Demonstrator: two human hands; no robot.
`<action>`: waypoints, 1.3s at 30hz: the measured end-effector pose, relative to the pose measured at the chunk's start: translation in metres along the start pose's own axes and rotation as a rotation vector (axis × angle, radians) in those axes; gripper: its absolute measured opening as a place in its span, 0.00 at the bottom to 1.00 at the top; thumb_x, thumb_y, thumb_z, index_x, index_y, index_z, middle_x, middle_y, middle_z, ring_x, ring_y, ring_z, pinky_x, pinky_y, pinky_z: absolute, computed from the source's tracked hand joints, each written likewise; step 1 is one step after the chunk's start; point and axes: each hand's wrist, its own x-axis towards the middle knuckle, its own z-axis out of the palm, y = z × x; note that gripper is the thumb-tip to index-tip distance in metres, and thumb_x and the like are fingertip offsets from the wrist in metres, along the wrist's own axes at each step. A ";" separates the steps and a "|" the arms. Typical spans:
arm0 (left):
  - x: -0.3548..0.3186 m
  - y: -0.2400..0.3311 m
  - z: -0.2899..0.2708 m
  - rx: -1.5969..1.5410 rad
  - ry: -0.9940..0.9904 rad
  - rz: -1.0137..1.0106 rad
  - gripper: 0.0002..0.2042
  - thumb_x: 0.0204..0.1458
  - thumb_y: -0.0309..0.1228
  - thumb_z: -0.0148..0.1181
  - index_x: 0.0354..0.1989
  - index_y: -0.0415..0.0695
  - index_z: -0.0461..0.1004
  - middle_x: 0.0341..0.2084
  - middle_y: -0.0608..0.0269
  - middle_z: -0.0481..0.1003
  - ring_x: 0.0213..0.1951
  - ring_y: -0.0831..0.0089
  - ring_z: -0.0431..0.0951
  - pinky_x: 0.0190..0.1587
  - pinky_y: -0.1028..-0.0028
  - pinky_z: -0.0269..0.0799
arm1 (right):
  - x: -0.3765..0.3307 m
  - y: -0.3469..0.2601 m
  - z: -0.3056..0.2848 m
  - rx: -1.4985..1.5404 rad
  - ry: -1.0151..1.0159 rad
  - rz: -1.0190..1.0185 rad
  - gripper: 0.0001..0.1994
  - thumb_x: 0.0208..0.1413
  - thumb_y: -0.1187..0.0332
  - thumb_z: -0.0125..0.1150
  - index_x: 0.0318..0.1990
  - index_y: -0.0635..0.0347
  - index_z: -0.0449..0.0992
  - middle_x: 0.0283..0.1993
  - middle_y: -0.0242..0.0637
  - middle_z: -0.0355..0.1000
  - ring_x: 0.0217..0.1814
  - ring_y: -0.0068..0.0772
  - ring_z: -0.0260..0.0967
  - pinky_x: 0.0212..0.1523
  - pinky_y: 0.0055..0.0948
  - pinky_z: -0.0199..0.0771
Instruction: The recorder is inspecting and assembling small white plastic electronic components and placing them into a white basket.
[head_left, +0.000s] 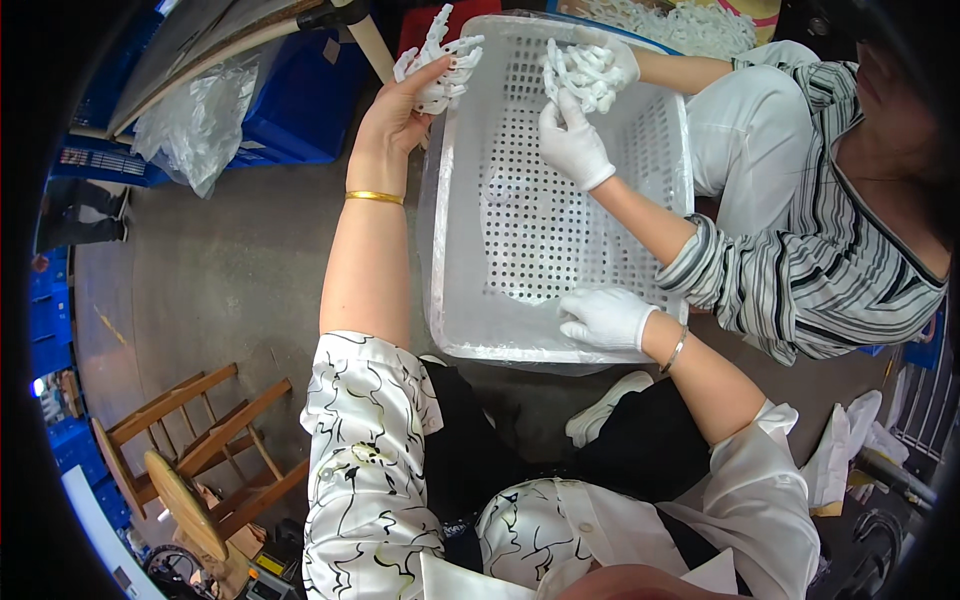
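My left hand (400, 108), bare and wearing a gold bangle, is raised at the far left corner of a white perforated plastic crate (455, 230). Its fingers close on a cluster of branching white plastic parts (435, 68). My right hand (612, 320), in a white glove, lies over the crate's near right corner, with fingers loosely spread and nothing visible in them. Across from it, a co-worker's white-gloved hands (578, 145) hold another cluster of white plastic parts (585, 75) above the crate. Clear plastic sheeting lines the crate, whose holed bottom shows.
A heap of similar white parts (680, 25) lies beyond the crate. The co-worker in a striped top (770, 270) sits close on the right. Blue bins (300, 110) and a clear plastic bag (195, 120) stand far left, under a tabletop. A wooden stool (190, 500) is near left.
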 end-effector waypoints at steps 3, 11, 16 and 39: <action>-0.002 0.000 0.003 0.007 -0.009 -0.008 0.24 0.46 0.26 0.72 0.52 0.37 0.72 0.46 0.58 0.78 0.49 0.70 0.78 0.51 0.74 0.73 | 0.000 0.001 0.001 -0.008 -0.009 0.011 0.14 0.59 0.58 0.51 0.42 0.59 0.74 0.43 0.45 0.75 0.49 0.49 0.72 0.53 0.45 0.69; -0.002 -0.001 -0.001 -0.011 -0.041 0.008 0.22 0.47 0.25 0.71 0.51 0.36 0.73 0.45 0.57 0.78 0.48 0.69 0.79 0.52 0.73 0.74 | 0.000 -0.006 -0.005 0.078 0.018 -0.005 0.15 0.59 0.58 0.51 0.44 0.59 0.74 0.44 0.47 0.74 0.49 0.50 0.72 0.52 0.46 0.70; -0.002 -0.003 0.001 -0.010 -0.038 -0.002 0.23 0.47 0.25 0.71 0.51 0.34 0.72 0.46 0.56 0.78 0.48 0.69 0.79 0.52 0.73 0.74 | -0.002 -0.002 -0.002 0.050 0.015 -0.002 0.16 0.60 0.57 0.50 0.43 0.60 0.74 0.44 0.47 0.73 0.49 0.51 0.72 0.52 0.46 0.70; -0.055 -0.045 -0.016 -0.007 -0.156 -0.098 0.26 0.50 0.22 0.67 0.58 0.38 0.67 0.48 0.59 0.76 0.49 0.70 0.77 0.54 0.69 0.73 | 0.265 0.078 0.041 0.131 0.600 0.411 0.16 0.59 0.69 0.45 0.53 0.53 0.73 0.56 0.52 0.70 0.56 0.55 0.70 0.57 0.47 0.68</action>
